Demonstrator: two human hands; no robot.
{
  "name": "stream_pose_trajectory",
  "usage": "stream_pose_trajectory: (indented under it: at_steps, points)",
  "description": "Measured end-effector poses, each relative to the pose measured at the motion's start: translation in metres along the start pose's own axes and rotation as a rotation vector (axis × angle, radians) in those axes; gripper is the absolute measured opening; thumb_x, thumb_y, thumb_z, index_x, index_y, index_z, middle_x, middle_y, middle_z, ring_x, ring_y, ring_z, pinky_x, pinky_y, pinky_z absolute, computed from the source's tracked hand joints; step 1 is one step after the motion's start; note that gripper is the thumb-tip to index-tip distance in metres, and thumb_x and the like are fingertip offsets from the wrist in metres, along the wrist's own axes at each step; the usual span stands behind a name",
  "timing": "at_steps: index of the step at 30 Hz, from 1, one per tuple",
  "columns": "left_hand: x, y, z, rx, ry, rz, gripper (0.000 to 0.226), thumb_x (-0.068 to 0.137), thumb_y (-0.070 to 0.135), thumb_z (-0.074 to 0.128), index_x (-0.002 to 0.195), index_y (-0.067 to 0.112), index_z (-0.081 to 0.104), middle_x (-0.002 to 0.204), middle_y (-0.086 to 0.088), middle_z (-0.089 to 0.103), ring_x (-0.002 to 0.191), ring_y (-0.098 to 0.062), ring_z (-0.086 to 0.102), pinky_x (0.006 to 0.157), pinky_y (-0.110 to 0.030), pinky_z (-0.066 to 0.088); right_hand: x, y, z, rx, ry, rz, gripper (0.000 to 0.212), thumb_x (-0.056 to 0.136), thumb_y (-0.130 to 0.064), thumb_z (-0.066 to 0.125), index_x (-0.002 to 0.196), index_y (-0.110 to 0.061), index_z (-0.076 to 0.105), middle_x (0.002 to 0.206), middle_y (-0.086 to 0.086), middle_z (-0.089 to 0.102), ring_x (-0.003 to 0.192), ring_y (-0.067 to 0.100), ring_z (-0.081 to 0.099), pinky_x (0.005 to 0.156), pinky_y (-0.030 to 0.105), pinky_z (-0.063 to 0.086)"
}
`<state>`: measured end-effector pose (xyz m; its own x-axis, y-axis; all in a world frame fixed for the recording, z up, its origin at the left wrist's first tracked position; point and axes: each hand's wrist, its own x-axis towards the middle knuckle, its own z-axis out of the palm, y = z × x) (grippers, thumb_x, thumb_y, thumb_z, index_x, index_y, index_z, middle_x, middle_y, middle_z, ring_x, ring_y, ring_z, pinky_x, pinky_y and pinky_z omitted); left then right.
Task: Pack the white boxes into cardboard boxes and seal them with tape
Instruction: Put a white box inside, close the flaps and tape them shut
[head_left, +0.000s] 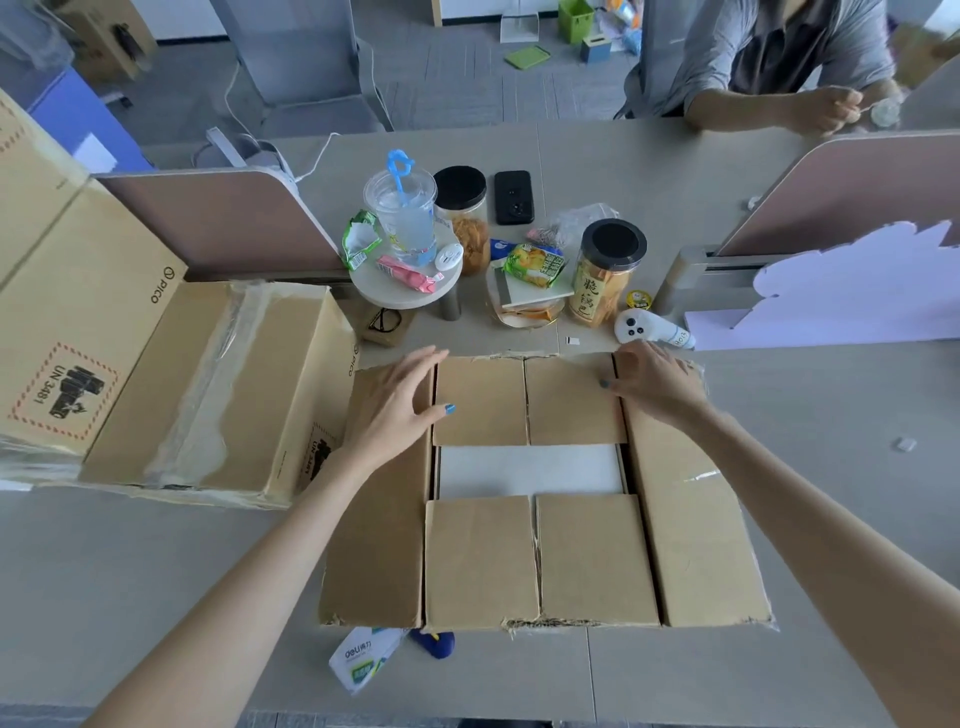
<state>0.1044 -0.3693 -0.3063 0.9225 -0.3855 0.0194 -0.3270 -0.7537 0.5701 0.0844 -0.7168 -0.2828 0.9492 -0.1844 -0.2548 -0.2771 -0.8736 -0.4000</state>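
Observation:
A cardboard box (691, 525) lies in front of me on the grey desk. Its short flaps are folded in, and a white box (530, 470) shows through the gap between them. My left hand (402, 397) rests with straight fingers on the far left corner, thumb on the inner flap. My right hand (652, 382) presses flat on the far right corner. The two long side flaps lie spread outward. A second, larger cardboard box (171, 384) lies open on its side to the left.
Behind the box stand snack jars (605, 275), a plastic cup (402, 213) on a small round stand, snack packets, a phone (513, 196) and a white controller (652, 330). A white packet (363, 657) and a blue tool (434, 642) lie at the near edge. Another person sits across the desk.

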Motion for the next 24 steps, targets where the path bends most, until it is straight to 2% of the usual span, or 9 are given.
stream_pose_trajectory:
  at_steps: [3, 7, 10, 13, 15, 18, 20, 22, 24]
  points:
    - [0.01, 0.0, -0.009, 0.185, 0.015, -0.16, 0.058, 0.097, 0.045, 0.053, 0.149, 0.028, 0.036, 0.151, 0.003, 0.041, 0.139, -0.02, 0.036, 0.116, -0.041, 0.022, 0.0, 0.0, -0.007, -0.213, 0.014, -0.079, 0.054, 0.089, -0.045, 0.062, 0.133, -0.015, 0.051, 0.136, 0.009, 0.053, 0.128, 0.029, 0.044, 0.108, 0.037, 0.026]
    - [0.029, -0.008, -0.017, 0.412, 0.024, -0.279, 0.038, 0.098, 0.04, 0.049, 0.128, 0.017, 0.055, 0.126, -0.008, 0.054, 0.125, -0.027, 0.047, 0.118, -0.044, 0.004, 0.007, -0.01, -0.024, -0.406, 0.032, -0.16, 0.037, 0.09, -0.034, 0.055, 0.123, -0.02, 0.062, 0.128, 0.01, 0.057, 0.123, 0.027, 0.048, 0.112, 0.039, 0.023]
    - [0.039, -0.004, -0.029, 0.472, 0.048, -0.269, 0.027, 0.093, 0.037, 0.056, 0.109, 0.016, 0.062, 0.112, -0.007, 0.055, 0.115, -0.028, 0.048, 0.115, -0.041, 0.011, 0.012, -0.024, -0.042, -0.594, -0.009, -0.235, 0.032, 0.087, -0.031, 0.051, 0.114, -0.026, 0.069, 0.121, 0.003, 0.061, 0.116, 0.023, 0.052, 0.1, 0.036, 0.033]
    - [0.048, 0.012, -0.042, 0.58, 0.045, -0.232, 0.02, 0.087, 0.035, 0.061, 0.098, 0.02, 0.066, 0.105, -0.005, 0.058, 0.11, -0.027, 0.05, 0.106, -0.039, 0.024, 0.013, -0.041, -0.055, -0.721, -0.009, -0.254, 0.021, 0.081, -0.03, 0.05, 0.092, -0.021, 0.067, 0.107, -0.001, 0.065, 0.102, 0.02, 0.056, 0.085, 0.033, 0.038]
    - [0.054, 0.032, -0.05, 0.676, 0.036, -0.254, 0.018, 0.085, 0.031, 0.06, 0.097, 0.022, 0.069, 0.108, -0.003, 0.062, 0.109, -0.025, 0.051, 0.098, -0.037, 0.03, 0.01, -0.058, -0.056, -0.798, -0.036, -0.24, 0.018, 0.082, -0.031, 0.051, 0.085, -0.016, 0.06, 0.098, -0.002, 0.062, 0.1, 0.019, 0.056, 0.086, 0.033, 0.037]
    - [0.063, 0.061, -0.059, 0.747, -0.027, -0.339, 0.022, 0.081, 0.021, 0.061, 0.1, 0.017, 0.071, 0.111, -0.006, 0.066, 0.109, -0.027, 0.058, 0.088, -0.034, 0.04, 0.003, -0.085, -0.056, -0.908, -0.046, -0.236, 0.02, 0.086, -0.039, 0.051, 0.086, -0.019, 0.051, 0.092, 0.001, 0.056, 0.103, 0.02, 0.054, 0.095, 0.035, 0.035]
    - [0.066, 0.077, -0.065, 0.725, -0.052, -0.358, 0.016, 0.077, 0.013, 0.062, 0.092, 0.013, 0.069, 0.103, -0.01, 0.069, 0.1, -0.031, 0.065, 0.075, -0.031, 0.043, 0.002, -0.098, -0.054, -0.914, -0.037, -0.213, 0.023, 0.086, -0.045, 0.051, 0.091, -0.022, 0.057, 0.098, -0.001, 0.061, 0.105, 0.021, 0.053, 0.098, 0.037, 0.033]
    - [0.068, 0.088, -0.069, 0.648, -0.028, -0.327, 0.017, 0.077, 0.01, 0.062, 0.093, 0.011, 0.067, 0.098, -0.012, 0.07, 0.092, -0.034, 0.067, 0.069, -0.032, 0.043, 0.003, -0.109, -0.054, -0.896, -0.007, -0.198, 0.03, 0.086, -0.046, 0.053, 0.099, -0.021, 0.063, 0.1, 0.0, 0.064, 0.101, 0.022, 0.056, 0.093, 0.038, 0.037]
    - [0.067, 0.097, -0.068, 0.519, 0.022, -0.284, 0.025, 0.083, 0.011, 0.058, 0.108, 0.011, 0.063, 0.099, -0.012, 0.07, 0.092, -0.034, 0.067, 0.071, -0.033, 0.046, 0.0, -0.116, -0.056, -0.803, 0.033, -0.213, 0.031, 0.087, -0.042, 0.055, 0.102, -0.017, 0.064, 0.097, 0.002, 0.065, 0.094, 0.022, 0.058, 0.079, 0.033, 0.04]
